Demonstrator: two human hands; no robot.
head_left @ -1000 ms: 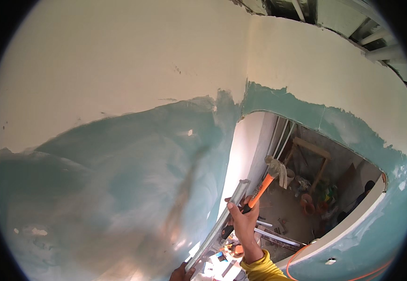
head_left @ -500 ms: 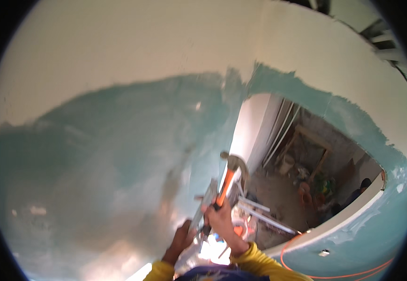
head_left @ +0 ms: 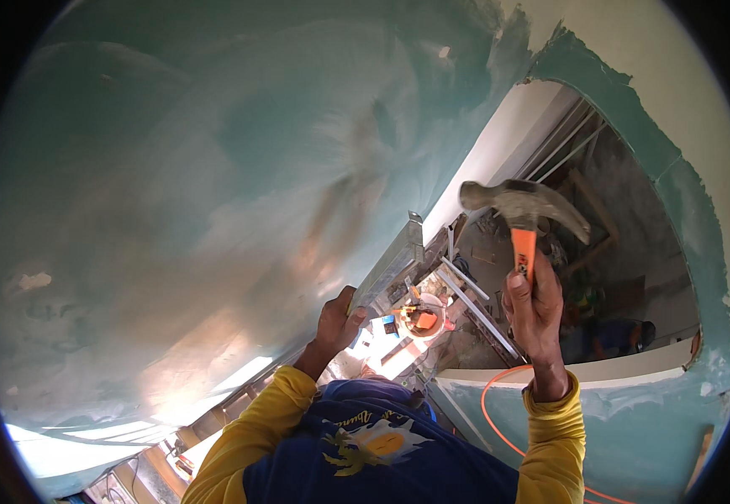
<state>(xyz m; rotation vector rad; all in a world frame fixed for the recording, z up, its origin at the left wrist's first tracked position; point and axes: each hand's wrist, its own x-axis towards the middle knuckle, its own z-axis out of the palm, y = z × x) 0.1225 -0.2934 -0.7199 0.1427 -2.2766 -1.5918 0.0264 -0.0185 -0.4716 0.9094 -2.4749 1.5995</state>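
In my right hand [head_left: 535, 315] is a claw hammer [head_left: 524, 239], held upright by its orange handle with the dark steel head uppermost. My left hand [head_left: 333, 326] grips the lower end of a long piece of grey metal channel [head_left: 388, 262], thumb along its side. The channel slants up and to the right, close to the green-and-white wall, its bent end uppermost. Hammer and channel are apart, with the hammer to the right of the channel.
A large patchy green wall [head_left: 213, 168] fills the left. On the right, an opening in the wall looks onto a cluttered lower area with a person [head_left: 621, 336]. Below stand a round bucket [head_left: 422, 319] and metal bars [head_left: 478, 307]. An orange cord [head_left: 489, 403] hangs at lower right.
My hands were close together, with the hammer beside the channel. Now my right hand and the hammer are well off to the right. The view has tipped further down.
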